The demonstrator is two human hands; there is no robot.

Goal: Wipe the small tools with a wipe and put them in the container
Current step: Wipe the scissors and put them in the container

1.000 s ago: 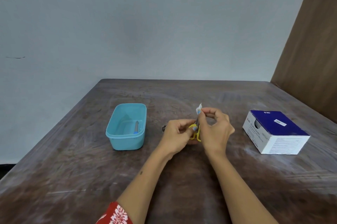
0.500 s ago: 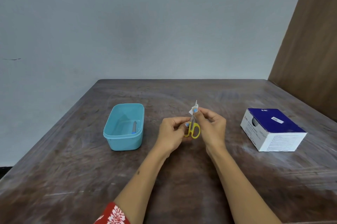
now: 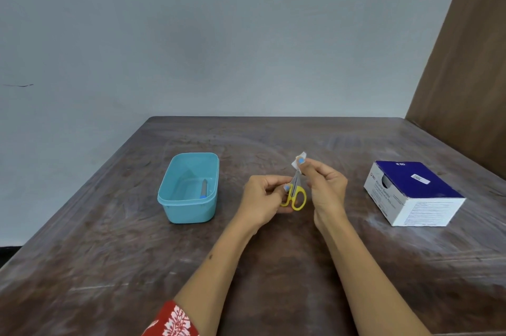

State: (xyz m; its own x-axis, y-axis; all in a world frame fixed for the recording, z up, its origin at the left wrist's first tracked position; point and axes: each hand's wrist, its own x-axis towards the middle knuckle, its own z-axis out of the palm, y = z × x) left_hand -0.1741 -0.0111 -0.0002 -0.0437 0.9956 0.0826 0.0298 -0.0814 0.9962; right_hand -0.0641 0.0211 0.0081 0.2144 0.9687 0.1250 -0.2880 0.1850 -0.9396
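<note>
L hand (image 3: 264,200) grips scissors (image 3: 294,193) by yellow handles; R hand (image 3: 324,185) pinches wipe (image 3: 299,161) round blade tips. Draw wipe along blades w/ steady grip. Container (image 3: 189,187) left of hands.

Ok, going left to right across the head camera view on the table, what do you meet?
Teal container with a small tool lying in it → left hand gripping the yellow-handled scissors → right hand pinching the white wipe at the blades → blue and white box.
</note>
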